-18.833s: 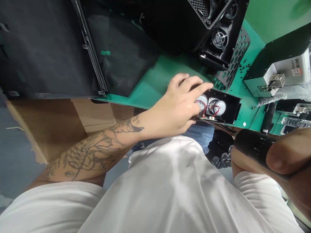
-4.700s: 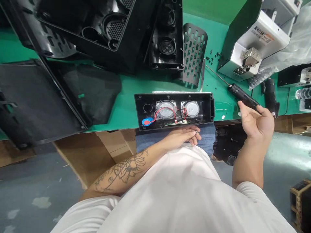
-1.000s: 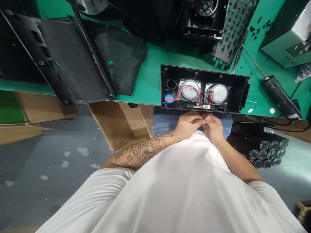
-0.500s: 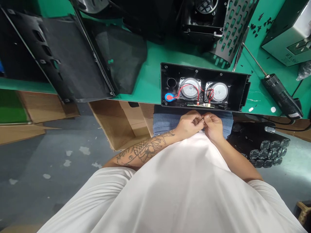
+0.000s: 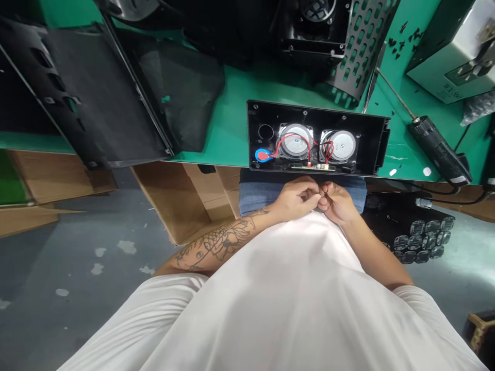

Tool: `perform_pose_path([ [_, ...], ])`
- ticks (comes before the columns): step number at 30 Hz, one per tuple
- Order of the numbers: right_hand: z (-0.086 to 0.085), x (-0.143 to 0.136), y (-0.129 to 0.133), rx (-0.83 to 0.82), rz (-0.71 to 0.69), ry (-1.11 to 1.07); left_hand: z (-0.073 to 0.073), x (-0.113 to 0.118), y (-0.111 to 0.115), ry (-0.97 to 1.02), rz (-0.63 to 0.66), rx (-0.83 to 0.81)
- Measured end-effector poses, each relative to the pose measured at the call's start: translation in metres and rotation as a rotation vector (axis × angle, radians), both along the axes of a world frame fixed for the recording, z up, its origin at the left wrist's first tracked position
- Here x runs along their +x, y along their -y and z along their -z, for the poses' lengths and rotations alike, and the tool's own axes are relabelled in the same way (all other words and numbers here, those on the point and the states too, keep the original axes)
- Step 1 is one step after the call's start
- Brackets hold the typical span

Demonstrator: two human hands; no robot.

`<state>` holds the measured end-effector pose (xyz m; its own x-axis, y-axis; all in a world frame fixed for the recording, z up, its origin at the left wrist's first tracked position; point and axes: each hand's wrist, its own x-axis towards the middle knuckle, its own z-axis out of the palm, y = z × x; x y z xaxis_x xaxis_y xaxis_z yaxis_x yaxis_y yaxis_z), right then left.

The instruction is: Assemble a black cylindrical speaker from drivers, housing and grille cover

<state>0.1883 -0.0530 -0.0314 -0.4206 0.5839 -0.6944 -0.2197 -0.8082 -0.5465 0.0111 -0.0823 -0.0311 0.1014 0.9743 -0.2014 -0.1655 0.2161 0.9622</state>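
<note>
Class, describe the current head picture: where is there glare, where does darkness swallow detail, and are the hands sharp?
Head view, right: glare whitens the floor; head view, top: the black casing loses detail in darkness; head view, middle: left hand and right hand look fairly sharp.

On the side of the silver metal box (image 5: pixel 454 54) stand the letters "WX", followed by characters too blurred to read surely.

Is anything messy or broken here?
A bit messy: small black pieces lie scattered loose on the green table at the upper right. Pale patches blotch the grey floor, perhaps worn paint. I see no clear damage to the open black case.
</note>
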Motion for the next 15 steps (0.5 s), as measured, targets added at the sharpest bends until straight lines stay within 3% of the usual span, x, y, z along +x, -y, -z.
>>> perform_pose_path([
  [4,-0.029,0.024,-0.007,0.022,-0.029,-0.017,-0.009,-0.002,0.000,0.192,0.040,-0.088],
  [7,-0.070,0.051,-0.017,0.083,0.055,0.068,-0.010,0.001,-0.003,0.385,0.114,-0.184],
  [12,-0.143,0.091,-0.065,0.292,0.392,0.322,-0.015,0.007,-0.015,0.660,0.222,-0.345],
  [15,-0.154,0.108,-0.115,0.551,0.681,0.659,-0.022,0.007,-0.020,0.762,0.270,-0.407],
])
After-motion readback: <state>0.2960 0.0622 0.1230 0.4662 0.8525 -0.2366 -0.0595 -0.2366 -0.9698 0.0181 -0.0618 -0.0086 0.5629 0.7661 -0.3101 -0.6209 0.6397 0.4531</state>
